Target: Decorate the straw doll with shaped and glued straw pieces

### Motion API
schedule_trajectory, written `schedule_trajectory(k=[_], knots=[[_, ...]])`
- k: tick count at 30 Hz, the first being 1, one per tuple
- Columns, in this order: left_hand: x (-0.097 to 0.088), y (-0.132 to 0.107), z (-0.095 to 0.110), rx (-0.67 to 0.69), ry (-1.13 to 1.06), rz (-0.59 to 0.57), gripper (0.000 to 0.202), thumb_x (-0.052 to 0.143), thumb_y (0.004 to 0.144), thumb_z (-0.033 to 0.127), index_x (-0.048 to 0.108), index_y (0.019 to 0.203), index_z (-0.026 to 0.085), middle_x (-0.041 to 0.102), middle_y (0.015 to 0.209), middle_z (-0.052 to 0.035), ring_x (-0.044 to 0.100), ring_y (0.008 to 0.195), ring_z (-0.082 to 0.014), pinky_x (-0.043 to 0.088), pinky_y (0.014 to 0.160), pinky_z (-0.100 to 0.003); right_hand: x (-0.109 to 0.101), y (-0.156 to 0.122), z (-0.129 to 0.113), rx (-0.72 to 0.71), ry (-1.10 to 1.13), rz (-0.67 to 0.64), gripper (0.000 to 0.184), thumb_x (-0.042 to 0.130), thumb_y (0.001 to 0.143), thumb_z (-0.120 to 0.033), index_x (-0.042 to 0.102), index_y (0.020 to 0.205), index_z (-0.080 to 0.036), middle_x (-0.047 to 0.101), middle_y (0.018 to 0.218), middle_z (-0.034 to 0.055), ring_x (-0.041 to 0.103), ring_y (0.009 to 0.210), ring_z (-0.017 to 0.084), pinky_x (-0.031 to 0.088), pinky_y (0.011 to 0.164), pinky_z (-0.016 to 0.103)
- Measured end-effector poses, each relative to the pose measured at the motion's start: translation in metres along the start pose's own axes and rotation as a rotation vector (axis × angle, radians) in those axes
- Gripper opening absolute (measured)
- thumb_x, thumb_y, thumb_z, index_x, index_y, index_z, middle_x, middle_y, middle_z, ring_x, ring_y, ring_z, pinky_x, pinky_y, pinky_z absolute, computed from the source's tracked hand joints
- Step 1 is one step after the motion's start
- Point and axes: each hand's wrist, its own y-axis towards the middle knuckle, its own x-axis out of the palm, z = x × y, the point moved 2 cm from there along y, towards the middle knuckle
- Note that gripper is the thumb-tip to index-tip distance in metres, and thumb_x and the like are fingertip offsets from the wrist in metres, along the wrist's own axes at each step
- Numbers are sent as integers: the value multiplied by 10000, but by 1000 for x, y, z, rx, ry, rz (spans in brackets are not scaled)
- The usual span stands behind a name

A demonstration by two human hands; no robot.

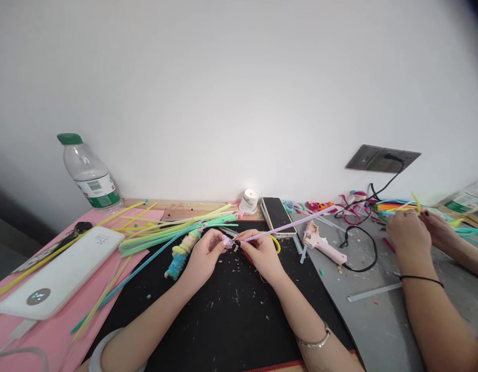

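Note:
A lilac pipe cleaner (296, 222) runs between my hands, its long free end slanting up to the right. My left hand (206, 253) pinches the near end, where a small lilac coil or bundle shows at the fingertips. Close beside it, my right hand (264, 254) pinches the same stem between thumb and forefinger. Just left of my left hand lies a wrapped roll of blue, green and yellow pipe cleaner (182, 253) on the black mat (239, 315). A yellow loop (276, 244) peeks out behind my right hand.
Loose pipe cleaners (157, 237) and a white power bank (68, 274) lie to the left by a plastic bottle (93, 178). A paper cup (248, 201) and phone (278, 216) stand behind. Right are a corded glue gun (324, 247) and a co-worker's hands (411, 232).

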Motion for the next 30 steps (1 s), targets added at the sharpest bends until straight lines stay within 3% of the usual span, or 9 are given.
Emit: schedule_trajectory(k=[12,22,30], knots=[[1,-1,1,-32,-17,31,156,609,773,322,539,799,185,607,819,-5,598,829,-155,500,796,-310,-3,-1,0,14,-114,22,50,628,761,-211,670,742,-191,656,723,24,593,685,166,457,659,282],[3,-4,6,-22,7,-76,127,606,784,290,548,797,178,615,780,-9,613,764,-155,515,770,-322,-4,2,5,168,155,88,144,699,695,-290,634,718,-164,640,657,16,569,608,134,427,588,257],[6,-4,4,12,14,-118,111,601,782,271,553,803,173,624,772,-10,615,732,-150,517,742,-314,-1,0,3,230,276,64,212,735,664,-338,621,703,-164,647,607,9,564,554,123,422,538,242]])
